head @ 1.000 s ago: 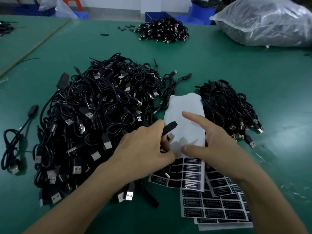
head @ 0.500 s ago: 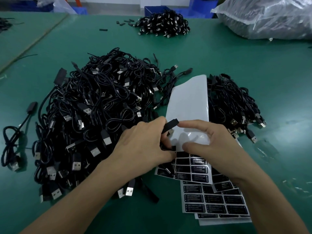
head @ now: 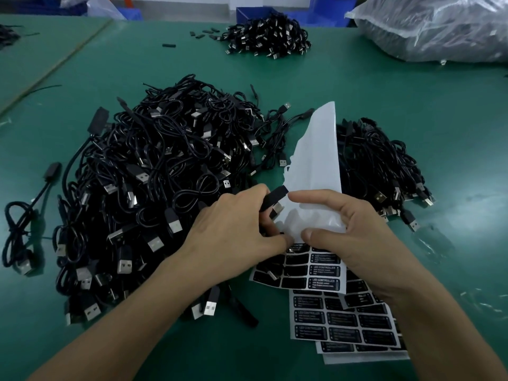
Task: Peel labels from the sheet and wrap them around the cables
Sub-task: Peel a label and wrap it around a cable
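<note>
Left hand (head: 231,232) grips a black cable end (head: 275,198) at frame centre; right hand (head: 357,237) pinches the curled label sheet (head: 316,166), mostly bare backing, just above the desk (head: 412,119). Peeling seems in hand; next, a label (head: 323,270) must be lifted by its corner and wrapped round the cable end. Print reads "LED CONTROLLER".

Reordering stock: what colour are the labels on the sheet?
The labels are black with white print, seen best in the head view.
</note>
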Tool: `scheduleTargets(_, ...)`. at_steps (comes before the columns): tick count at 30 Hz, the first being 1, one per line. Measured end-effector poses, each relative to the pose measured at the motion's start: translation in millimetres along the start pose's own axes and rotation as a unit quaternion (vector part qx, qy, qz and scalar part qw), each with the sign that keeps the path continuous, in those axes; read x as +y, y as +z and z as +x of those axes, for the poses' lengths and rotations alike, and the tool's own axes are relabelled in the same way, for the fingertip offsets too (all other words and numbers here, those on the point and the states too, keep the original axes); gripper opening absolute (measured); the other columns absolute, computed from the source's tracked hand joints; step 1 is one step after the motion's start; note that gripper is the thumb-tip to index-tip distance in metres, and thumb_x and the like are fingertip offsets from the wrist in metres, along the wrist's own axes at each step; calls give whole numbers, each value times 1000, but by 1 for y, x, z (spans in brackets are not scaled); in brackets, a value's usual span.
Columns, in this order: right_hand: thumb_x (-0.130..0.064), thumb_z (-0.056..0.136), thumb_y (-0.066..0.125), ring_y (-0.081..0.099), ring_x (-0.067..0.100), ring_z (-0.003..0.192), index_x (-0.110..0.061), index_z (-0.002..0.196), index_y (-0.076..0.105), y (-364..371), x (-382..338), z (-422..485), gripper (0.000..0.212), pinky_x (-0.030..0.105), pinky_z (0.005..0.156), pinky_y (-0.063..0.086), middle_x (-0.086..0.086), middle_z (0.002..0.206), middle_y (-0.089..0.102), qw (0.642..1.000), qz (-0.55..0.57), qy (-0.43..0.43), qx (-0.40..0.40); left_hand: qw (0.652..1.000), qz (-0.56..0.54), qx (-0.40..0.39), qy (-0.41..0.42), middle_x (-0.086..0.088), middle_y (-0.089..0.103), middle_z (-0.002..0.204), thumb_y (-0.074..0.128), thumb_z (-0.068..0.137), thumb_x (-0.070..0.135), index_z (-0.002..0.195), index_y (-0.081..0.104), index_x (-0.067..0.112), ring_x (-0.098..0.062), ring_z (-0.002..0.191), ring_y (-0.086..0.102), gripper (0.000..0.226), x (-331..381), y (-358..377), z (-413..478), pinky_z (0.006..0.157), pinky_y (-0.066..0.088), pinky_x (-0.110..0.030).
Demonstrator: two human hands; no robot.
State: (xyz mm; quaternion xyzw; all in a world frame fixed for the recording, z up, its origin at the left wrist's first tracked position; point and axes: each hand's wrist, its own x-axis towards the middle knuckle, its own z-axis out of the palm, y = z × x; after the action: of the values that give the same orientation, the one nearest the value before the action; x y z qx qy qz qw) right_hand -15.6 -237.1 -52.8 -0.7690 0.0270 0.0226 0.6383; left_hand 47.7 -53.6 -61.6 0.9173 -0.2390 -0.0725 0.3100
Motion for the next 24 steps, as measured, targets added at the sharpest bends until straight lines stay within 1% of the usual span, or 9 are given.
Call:
scheduleTargets(4, 12, 86, 66, 63, 15, 82, -35, 108, 75, 1, -1, 0, 53, 29, 84, 55, 5, 96, 71, 1000, -1, -1, -9, 1000, -17, -13, -4, 14, 70, 76, 73, 71, 51, 85, 48, 30, -9, 65, 64, 35, 1, -2, 1, 64, 55, -41)
scheduleTargets(9, 12, 87, 64, 62, 18, 84, -35, 108, 74, 0, 0, 0, 53, 33, 84, 55, 7, 98, 72, 1000, -10, 3, -19, 1000, -19, -20, -7, 11, 71, 76, 73, 71, 43, 84, 44, 27, -15, 67, 66, 36, 1, -2, 1, 66, 56, -47)
scheduleTargets(11, 13, 87, 63, 60, 16, 80, -34, 107, 74, 0, 1, 1, 52, 29, 79, 54, 5, 93, 73, 1000, -6, 6, -15, 1000, -13, -18, -8, 10, 71, 77, 72, 71, 44, 84, 43, 27, -16, 68, 66, 36, 1, -1, 1, 66, 56, -46)
scheduleTargets(13, 14, 86, 63, 60, 12, 75, -32, 107, 75, 0, 1, 1, 52, 23, 73, 52, -2, 86, 72, 1000, 7, 14, -14, 1000, -11, -9, -5, 12, 70, 76, 74, 71, 49, 84, 45, 29, -13, 67, 65, 38, 1, -1, 1, 65, 56, -44)
scheduleTargets(15, 15, 86, 62, 59, 9, 72, -30, 108, 74, 1, 1, 1, 52, 20, 71, 52, -6, 82, 71, 1000, 16, 20, -17, 1000, -12, -3, -1, 13, 70, 76, 75, 70, 55, 84, 46, 31, -11, 66, 64, 41, 2, -1, 0, 64, 56, -43)
scheduleTargets(17, 16, 86, 62, 59, 8, 72, -29, 110, 73, 1, 1, 1, 52, 19, 71, 52, -6, 82, 71, 999, 18, 21, -20, 1000, -17, -4, -2, 11, 70, 76, 75, 69, 54, 84, 46, 30, -12, 66, 65, 41, 2, -1, 0, 64, 56, -44)
scheduleTargets(21, 15, 87, 61, 58, 9, 71, -30, 113, 72, 1, 2, 2, 53, 19, 70, 51, -10, 79, 69, 999, 15, 22, -25, 1000, -22, -8, -3, 12, 71, 75, 76, 71, 42, 86, 48, 26, -12, 66, 66, 35, 3, -2, 0, 66, 56, -44)
scheduleTargets(24, 13, 88, 62, 57, 13, 74, -34, 111, 73, 1, 3, 3, 53, 23, 73, 51, -7, 82, 69, 999, 6, 21, -27, 999, -29, -15, -1, 9, 71, 73, 75, 72, 35, 85, 47, 23, -16, 66, 66, 33, 4, -3, -1, 66, 57, -46)
